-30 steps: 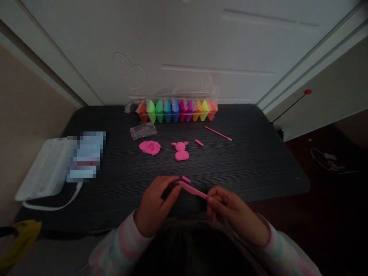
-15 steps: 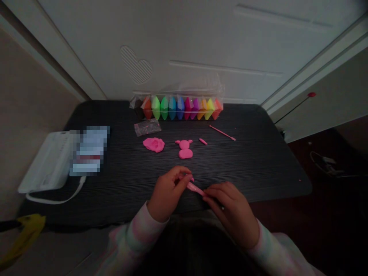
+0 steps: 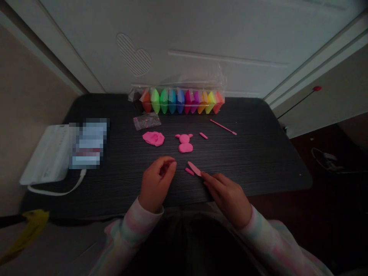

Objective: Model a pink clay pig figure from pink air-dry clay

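My right hand (image 3: 228,195) is closed on a pink plastic clay knife (image 3: 194,168), its blade pointing away to the left. Right beside the blade, on the table, lies a short pink clay roll (image 3: 189,171). My left hand (image 3: 157,182) hovers left of it with fingers curled and thumb near the index fingertip; whether something small is pinched there I cannot make out. Beyond the hands lies a flat pink clay figure (image 3: 184,143) with a round head, two ears and an oval body. A second clay roll (image 3: 203,135) is to its right, and a pink clay lump (image 3: 153,138) to its left.
A clear pack of coloured clay bags (image 3: 176,101) stands along the table's back edge. Before it lies a small clear bag (image 3: 147,121). A thin pink tool (image 3: 223,127) rests at the right. A white device (image 3: 47,153) with a cable and a blurred phone (image 3: 90,143) occupy the left.
My left hand has moved left, away from the knife and clay roll, which now shows on the table. My right hand still holds the knife, now further from the table's near edge. The view has shifted slightly.
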The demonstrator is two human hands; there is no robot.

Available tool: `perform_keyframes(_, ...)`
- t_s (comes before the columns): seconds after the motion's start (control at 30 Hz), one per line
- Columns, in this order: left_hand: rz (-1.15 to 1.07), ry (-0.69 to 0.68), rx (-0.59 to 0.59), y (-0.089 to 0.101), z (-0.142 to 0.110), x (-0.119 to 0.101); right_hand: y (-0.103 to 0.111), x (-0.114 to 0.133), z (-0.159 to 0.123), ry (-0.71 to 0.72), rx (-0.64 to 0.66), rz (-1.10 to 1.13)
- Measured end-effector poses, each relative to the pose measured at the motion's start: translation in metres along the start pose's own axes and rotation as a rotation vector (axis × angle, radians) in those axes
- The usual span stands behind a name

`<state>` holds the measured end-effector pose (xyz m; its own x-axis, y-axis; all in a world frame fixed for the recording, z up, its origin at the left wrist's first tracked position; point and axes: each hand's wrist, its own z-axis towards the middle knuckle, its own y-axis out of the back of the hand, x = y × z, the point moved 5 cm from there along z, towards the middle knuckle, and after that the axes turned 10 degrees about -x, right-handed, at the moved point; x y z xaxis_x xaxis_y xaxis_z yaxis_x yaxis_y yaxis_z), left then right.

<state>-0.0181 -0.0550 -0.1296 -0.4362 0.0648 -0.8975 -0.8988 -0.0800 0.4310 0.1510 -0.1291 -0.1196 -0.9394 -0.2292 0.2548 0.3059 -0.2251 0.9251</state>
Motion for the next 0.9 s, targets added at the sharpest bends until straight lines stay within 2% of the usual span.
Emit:
perform_keyframes(0.3, 0.055, -0.11, 0.034, 0.0, -0.002, -0.005, -0.002, 0.003, 0.003, 0.094, 0.117, -0.034)
perform_keyframes(0.73, 0.073, -0.162, 0.085, -0.001, -0.003, -0.006, -0.003, 0.0, 0.003, 0.17, 0.153, -0.051)
perform_keyframes(0.8, 0.085, -0.211, 0.111, -0.002, -0.004, -0.006, -0.003, -0.001, 0.004, 0.169, 0.157, -0.056)
perform_keyframes(0.9, 0.167, -0.385, 0.154, -0.007, -0.008, -0.011, -0.003, -0.001, 0.004, 0.168, 0.157, -0.063)
